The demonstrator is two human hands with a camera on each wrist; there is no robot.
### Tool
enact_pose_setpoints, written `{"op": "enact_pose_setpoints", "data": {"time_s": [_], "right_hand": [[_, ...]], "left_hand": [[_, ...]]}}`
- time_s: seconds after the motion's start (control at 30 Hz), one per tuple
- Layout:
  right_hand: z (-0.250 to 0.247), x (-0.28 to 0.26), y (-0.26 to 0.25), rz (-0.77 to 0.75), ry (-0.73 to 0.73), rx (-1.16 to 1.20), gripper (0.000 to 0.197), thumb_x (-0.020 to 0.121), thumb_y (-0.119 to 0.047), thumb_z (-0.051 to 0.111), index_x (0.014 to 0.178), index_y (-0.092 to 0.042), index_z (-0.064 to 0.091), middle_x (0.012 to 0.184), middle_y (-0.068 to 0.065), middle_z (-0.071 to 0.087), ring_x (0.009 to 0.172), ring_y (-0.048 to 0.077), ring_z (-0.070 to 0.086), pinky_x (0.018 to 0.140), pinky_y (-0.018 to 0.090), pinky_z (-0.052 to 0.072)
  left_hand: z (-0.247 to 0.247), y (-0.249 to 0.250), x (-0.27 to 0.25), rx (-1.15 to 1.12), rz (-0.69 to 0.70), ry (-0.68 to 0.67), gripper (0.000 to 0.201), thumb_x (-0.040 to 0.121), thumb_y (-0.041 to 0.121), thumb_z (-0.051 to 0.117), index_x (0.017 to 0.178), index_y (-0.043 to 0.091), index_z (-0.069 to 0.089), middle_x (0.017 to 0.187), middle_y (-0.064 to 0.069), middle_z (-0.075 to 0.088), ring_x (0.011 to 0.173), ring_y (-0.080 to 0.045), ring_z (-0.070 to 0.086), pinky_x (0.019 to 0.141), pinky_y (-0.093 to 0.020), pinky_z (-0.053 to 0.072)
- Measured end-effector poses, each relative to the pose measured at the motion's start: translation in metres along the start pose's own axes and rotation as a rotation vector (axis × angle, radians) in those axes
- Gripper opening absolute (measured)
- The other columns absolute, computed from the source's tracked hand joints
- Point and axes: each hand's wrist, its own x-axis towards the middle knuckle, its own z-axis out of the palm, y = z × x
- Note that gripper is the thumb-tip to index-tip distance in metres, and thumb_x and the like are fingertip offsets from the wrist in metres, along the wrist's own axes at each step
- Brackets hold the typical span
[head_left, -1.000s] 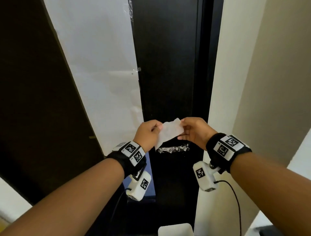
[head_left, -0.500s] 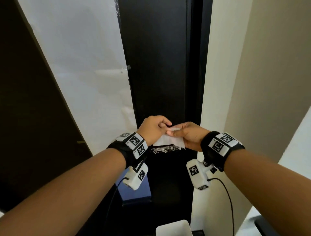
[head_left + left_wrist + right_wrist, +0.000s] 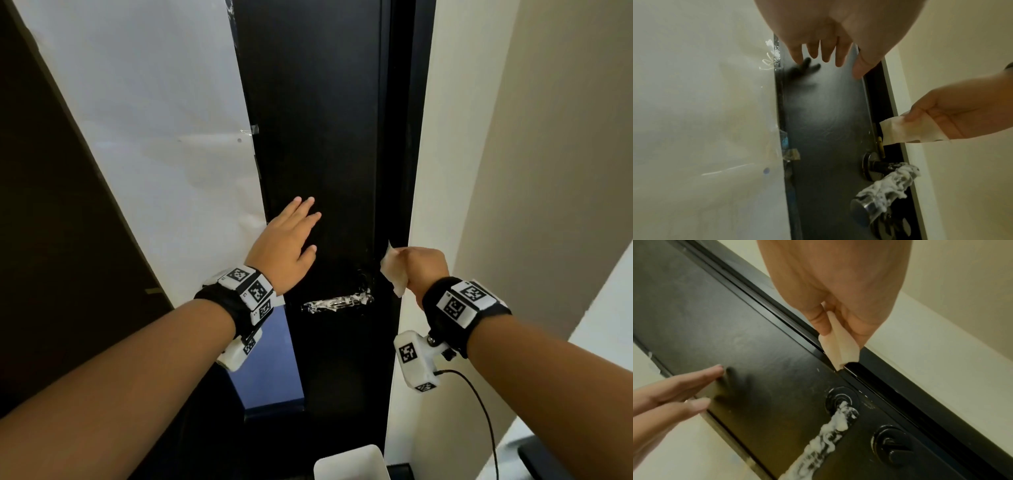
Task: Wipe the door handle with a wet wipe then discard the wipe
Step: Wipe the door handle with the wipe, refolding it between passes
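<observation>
One door handle [image 3: 337,303] is what I'm looking at, a metal lever low on the black door [image 3: 318,137], close to its right edge, and it's smeared along its length with white foamy stuff. From my left wrist view the lever sticks out from a round rosette, with foam clumped over the middle and the bare metal end showing. Below it on the door, in the right wrist view, sits a second round fitting [image 3: 892,445] with a small turn piece.

My right hand [image 3: 424,267] has the wet wipe [image 3: 394,274] pinched between thumb and curled fingers, folded up into a narrow strip. It's up and to the right of the handle, just off the door's right edge near the frame, not touching the lever. In the right wrist view the wipe's lower tip hangs right at the gap between door and frame.

My left hand [image 3: 286,245] is spread flat, fingers straight, on or just off the door panel above and left of the handle; I can't tell for sure if it's pressing, though there's a shadow right at the fingertips.

Left of the door is a white sheet [image 3: 154,137] taped along the door's edge. Down at the bottom edge of the head view there's the rim of a white bin [image 3: 349,462], below the handle.
</observation>
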Motion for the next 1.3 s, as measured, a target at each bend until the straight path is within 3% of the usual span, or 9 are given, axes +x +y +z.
{"op": "enact_pose_setpoints", "data": {"time_s": [0.07, 0.27, 0.43, 0.53, 0.7, 0.77, 0.83, 0.93, 1.3], "right_hand": [[0.005, -0.01, 0.002, -0.097, 0.07, 0.043, 0.018, 0.087, -0.014, 0.054, 0.094, -0.011, 0.07, 0.106, 0.007, 0.069, 0.095, 0.021, 0.064, 0.094, 0.034, 0.052], [0.017, -0.029, 0.032, -0.46, 0.034, -0.156, 0.032, 0.093, -0.008, 0.044, 0.109, -0.013, 0.071, 0.096, 0.007, 0.072, 0.079, 0.021, 0.065, 0.075, 0.026, 0.052], [0.026, -0.022, 0.058, -0.627, -0.204, -0.437, 0.04, 0.095, -0.004, 0.044, 0.129, -0.018, 0.059, 0.139, 0.006, 0.054, 0.129, 0.02, 0.051, 0.103, 0.013, 0.029], [0.024, -0.019, 0.068, -0.681, -0.311, -0.456, 0.044, 0.095, -0.002, 0.044, 0.133, -0.021, 0.054, 0.152, 0.008, 0.037, 0.139, 0.015, 0.035, 0.107, 0.009, 0.02], [0.022, -0.016, 0.076, -0.675, -0.327, -0.447, 0.039, 0.098, -0.008, 0.04, 0.134, -0.019, 0.053, 0.129, 0.007, 0.061, 0.116, 0.009, 0.058, 0.085, -0.011, 0.03], [0.025, -0.017, 0.08, -0.701, -0.336, -0.472, 0.04, 0.098, -0.007, 0.04, 0.135, -0.017, 0.051, 0.138, 0.004, 0.054, 0.131, 0.012, 0.047, 0.096, -0.008, 0.023], [0.027, -0.017, 0.082, -0.736, -0.353, -0.504, 0.043, 0.097, -0.004, 0.039, 0.137, -0.017, 0.049, 0.147, 0.006, 0.044, 0.14, 0.011, 0.033, 0.112, 0.009, 0.021], [0.027, -0.02, 0.082, -0.73, -0.339, -0.52, 0.045, 0.096, -0.002, 0.039, 0.138, -0.017, 0.046, 0.151, 0.008, 0.039, 0.142, 0.013, 0.029, 0.118, 0.026, 0.022], [0.03, -0.038, 0.084, -0.765, -0.259, -0.656, 0.05, 0.095, -0.006, 0.039, 0.143, -0.019, 0.039, 0.155, 0.005, 0.031, 0.143, 0.017, 0.029, 0.117, 0.026, 0.022]], "left_hand": [[0.004, -0.003, -0.001, 0.071, 0.003, -0.065, 0.061, 0.095, 0.029, 0.045, 0.149, 0.017, 0.02, 0.161, 0.001, 0.004, 0.148, -0.016, -0.006, 0.118, -0.035, 0.008], [0.023, -0.012, -0.005, 0.206, 0.055, -0.205, 0.07, 0.096, 0.041, 0.037, 0.151, 0.015, 0.002, 0.16, -0.002, -0.014, 0.144, -0.016, -0.02, 0.12, -0.037, -0.001], [0.032, -0.016, -0.008, 0.221, 0.076, -0.244, 0.069, 0.097, 0.047, 0.028, 0.15, 0.015, -0.002, 0.159, -0.002, -0.017, 0.142, -0.013, -0.022, 0.117, -0.032, -0.008], [0.034, -0.02, -0.008, 0.222, 0.086, -0.253, 0.069, 0.097, 0.049, 0.026, 0.15, 0.015, -0.002, 0.159, -0.002, -0.017, 0.143, -0.013, -0.021, 0.117, -0.031, -0.009], [0.034, -0.023, -0.007, 0.204, 0.101, -0.267, 0.07, 0.097, 0.048, 0.029, 0.151, 0.015, -0.001, 0.159, -0.002, -0.017, 0.144, -0.014, -0.019, 0.118, -0.032, -0.008], [0.035, -0.023, -0.006, 0.197, 0.104, -0.263, 0.07, 0.097, 0.048, 0.029, 0.151, 0.015, 0.0, 0.159, -0.002, -0.017, 0.144, -0.014, -0.019, 0.118, -0.032, -0.008], [0.035, -0.023, -0.006, 0.194, 0.106, -0.259, 0.07, 0.097, 0.047, 0.03, 0.151, 0.015, 0.0, 0.159, -0.003, -0.017, 0.144, -0.014, -0.019, 0.117, -0.032, -0.008], [0.036, -0.023, -0.006, 0.188, 0.109, -0.259, 0.07, 0.096, 0.048, 0.031, 0.151, 0.015, 0.0, 0.159, -0.003, -0.016, 0.143, -0.014, -0.019, 0.117, -0.031, -0.009], [0.035, -0.024, -0.006, 0.184, 0.112, -0.257, 0.071, 0.096, 0.048, 0.032, 0.151, 0.014, 0.001, 0.159, -0.004, -0.015, 0.143, -0.014, -0.019, 0.117, -0.032, -0.008]]}}
